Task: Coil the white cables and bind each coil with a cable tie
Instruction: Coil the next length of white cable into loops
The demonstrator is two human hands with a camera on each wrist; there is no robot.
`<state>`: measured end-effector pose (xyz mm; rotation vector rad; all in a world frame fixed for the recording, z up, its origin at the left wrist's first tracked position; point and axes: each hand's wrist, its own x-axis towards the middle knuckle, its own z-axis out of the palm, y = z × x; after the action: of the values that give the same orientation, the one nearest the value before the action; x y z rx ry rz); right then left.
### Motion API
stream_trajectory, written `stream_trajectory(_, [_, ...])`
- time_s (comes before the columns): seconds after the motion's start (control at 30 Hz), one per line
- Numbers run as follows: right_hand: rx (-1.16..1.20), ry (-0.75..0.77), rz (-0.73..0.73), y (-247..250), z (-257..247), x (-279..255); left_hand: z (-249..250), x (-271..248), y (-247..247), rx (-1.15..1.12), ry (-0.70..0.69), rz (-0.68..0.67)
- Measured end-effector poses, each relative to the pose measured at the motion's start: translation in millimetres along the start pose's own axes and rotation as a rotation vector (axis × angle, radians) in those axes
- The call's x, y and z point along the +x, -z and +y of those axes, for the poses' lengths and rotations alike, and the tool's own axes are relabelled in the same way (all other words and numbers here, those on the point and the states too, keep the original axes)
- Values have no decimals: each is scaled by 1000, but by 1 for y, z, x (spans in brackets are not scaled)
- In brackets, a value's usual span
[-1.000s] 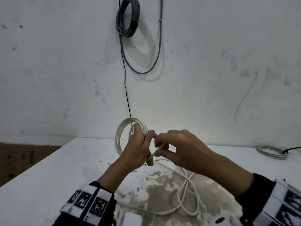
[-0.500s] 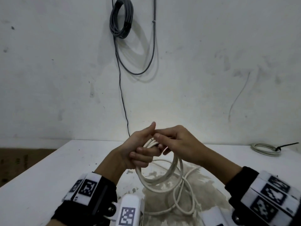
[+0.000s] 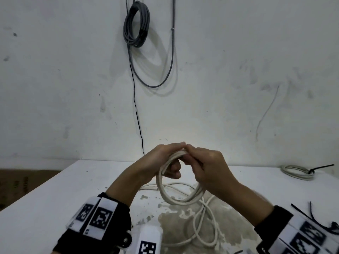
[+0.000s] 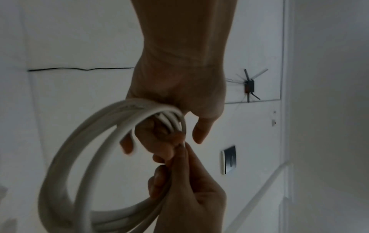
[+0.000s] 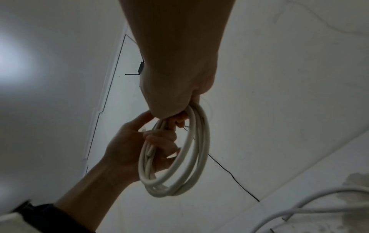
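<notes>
A white cable coil [image 3: 177, 197] of several loops hangs below my two hands above the table. My left hand [image 3: 171, 165] grips the top of the coil, fingers curled round the strands; the left wrist view shows the coil [image 4: 66, 173] running across that palm. My right hand [image 3: 192, 162] meets it from the right and pinches the same strands, as the coil [image 5: 191, 157] shows in the right wrist view. The rest of the cable [image 3: 205, 228] trails loose on the white table [image 3: 55, 198].
A bound white coil [image 3: 297, 172] with a black cable tie lies at the far right of the table. Loose black cable ties [image 3: 311, 215] lie near my right forearm. A grey cable coil [image 3: 136, 24] hangs on the wall. The table's left edge is close.
The coil, which stood up above my left hand a second ago, has swung down and hangs below both hands. My right hand has closed in on the coil's top.
</notes>
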<state>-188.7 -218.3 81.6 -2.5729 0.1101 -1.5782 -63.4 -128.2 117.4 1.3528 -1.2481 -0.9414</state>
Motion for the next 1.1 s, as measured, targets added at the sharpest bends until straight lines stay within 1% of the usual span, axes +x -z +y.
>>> stream_trajectory(0.07, [-9, -32, 35, -2, 0, -3, -3, 0, -1, 141, -56, 122])
stream_trajectory(0.1, [-6, -71, 65, -1, 1, -4, -6, 1, 0, 182, -72, 175])
stream_trajectory(0.17, [6, -176, 137, 2, 5, -5, -15, -1, 4, 172, -81, 226])
stream_trajectory(0.2, [7, -220, 158, 4, 8, -6, -19, -3, 3, 123, -85, 211])
stream_trajectory(0.27, [12, -289, 157, 7, 10, -7, -26, -5, -2, -49, -116, 154])
stream_trajectory(0.4, [124, -398, 84, 8, 8, -9, -32, -2, -9, -390, -145, 77])
stream_trajectory(0.57, [285, -500, -48, 13, 10, -14, -37, -2, -4, -524, -74, -59])
stream_trajectory(0.67, [270, -491, -86, 14, 13, -17, -39, 0, -2, -631, -29, -107])
stream_trajectory(0.77, [246, -445, -112, 15, 12, -20, -41, 3, 0, -735, 6, -108])
stream_trajectory(0.83, [294, -448, -117, 16, 12, -20, -43, 3, 1, -761, 19, -101])
stream_trajectory(0.9, [378, -490, -102, 16, 11, -20, -43, 3, 0, -769, 23, -96])
stream_trajectory(0.97, [401, -503, -96, 16, 11, -20, -41, 3, -1, -751, 13, -78])
stream_trajectory(1.1, [179, -386, -132, 14, 14, -19, -42, 5, -6, -658, -6, 39])
